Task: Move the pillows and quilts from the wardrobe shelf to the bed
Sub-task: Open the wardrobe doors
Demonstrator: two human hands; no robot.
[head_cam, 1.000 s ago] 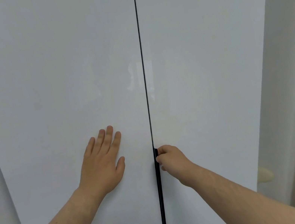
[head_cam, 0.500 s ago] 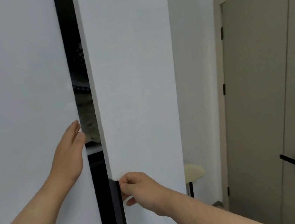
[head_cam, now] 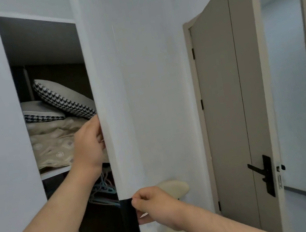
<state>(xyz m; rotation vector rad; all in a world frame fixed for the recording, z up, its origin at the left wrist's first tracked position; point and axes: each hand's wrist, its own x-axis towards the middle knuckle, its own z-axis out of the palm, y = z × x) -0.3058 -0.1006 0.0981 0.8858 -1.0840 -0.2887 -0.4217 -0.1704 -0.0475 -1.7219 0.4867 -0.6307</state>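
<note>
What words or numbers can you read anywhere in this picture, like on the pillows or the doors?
There are none to read.
The two pillows show only a black-and-white houndstooth pattern, no letters.
The beige quilt has round dots and wavy lines, no words.
The white wardrobe door and the beige room door are plain.
The black door handle shows no readable marking.

Two houndstooth-edged grey pillows (head_cam: 59,99) atop a folded beige quilt (head_cam: 54,143) on the wardrobe shelf (head_cam: 55,171)
</note>
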